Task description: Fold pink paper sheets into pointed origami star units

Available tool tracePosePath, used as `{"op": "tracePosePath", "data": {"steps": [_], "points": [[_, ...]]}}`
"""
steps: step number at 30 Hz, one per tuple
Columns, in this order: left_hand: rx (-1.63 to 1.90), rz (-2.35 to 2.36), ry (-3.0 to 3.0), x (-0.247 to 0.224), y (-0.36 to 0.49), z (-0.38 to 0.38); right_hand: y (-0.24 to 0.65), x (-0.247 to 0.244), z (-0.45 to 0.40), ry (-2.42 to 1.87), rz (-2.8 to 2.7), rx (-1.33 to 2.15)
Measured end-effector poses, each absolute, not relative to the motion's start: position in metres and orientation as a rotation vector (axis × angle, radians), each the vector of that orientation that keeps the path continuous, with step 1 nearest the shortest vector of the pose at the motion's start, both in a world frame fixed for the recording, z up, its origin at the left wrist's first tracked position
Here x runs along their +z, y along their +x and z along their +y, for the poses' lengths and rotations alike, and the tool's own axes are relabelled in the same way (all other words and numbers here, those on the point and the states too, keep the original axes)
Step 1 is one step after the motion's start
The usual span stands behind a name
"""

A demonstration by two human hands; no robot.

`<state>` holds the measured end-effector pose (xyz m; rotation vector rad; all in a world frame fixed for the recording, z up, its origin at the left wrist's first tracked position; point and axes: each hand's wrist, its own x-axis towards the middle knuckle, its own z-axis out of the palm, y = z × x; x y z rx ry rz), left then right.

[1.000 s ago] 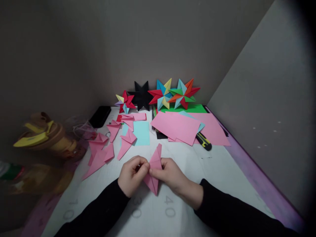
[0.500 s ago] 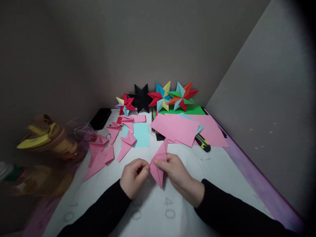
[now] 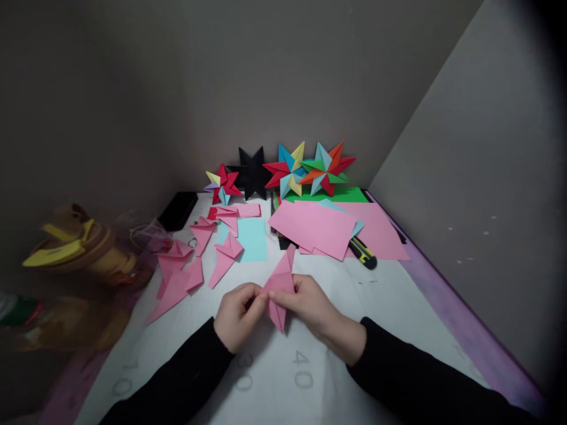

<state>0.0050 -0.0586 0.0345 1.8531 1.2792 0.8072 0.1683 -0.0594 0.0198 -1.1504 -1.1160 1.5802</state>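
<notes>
A folded pink paper piece (image 3: 280,283), pointed at top and bottom, is held up over the white table sheet between my hands. My right hand (image 3: 312,304) grips it from the right, thumb across its front and fingers behind. My left hand (image 3: 239,313) pinches the paper's left edge between thumb and forefinger, the other fingers curled. To the left lie several folded pink paper pieces (image 3: 225,258) of similar pointed shape, one beside a light blue paper square (image 3: 253,239).
Pink paper sheets (image 3: 316,227) lie at the back right, a yellow-and-black utility knife (image 3: 363,254) beside them. Multicoloured paper stars (image 3: 326,169) and a black paper star (image 3: 253,172) lean on the wall. A black phone (image 3: 178,211) and a brown container (image 3: 95,248) are at left.
My right hand has brought the folded pink paper slightly left. My left hand, which was just apart from the paper, now pinches its left edge.
</notes>
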Motion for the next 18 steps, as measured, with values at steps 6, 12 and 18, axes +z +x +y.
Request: {"op": "tracePosePath", "data": {"steps": [6,12,18], "points": [[0.874,1.309,1.850,0.039,-0.001,-0.055,0.170,0.027,-0.057,-1.133,-1.107,1.634],[0.889,1.382,1.717,0.036,-0.012,-0.045,0.177,0.021,-0.048,-1.192,-1.117,1.527],[0.980,1.429,1.609,0.036,-0.017,-0.040,0.179,0.021,-0.042,-1.120,-0.919,1.511]]}}
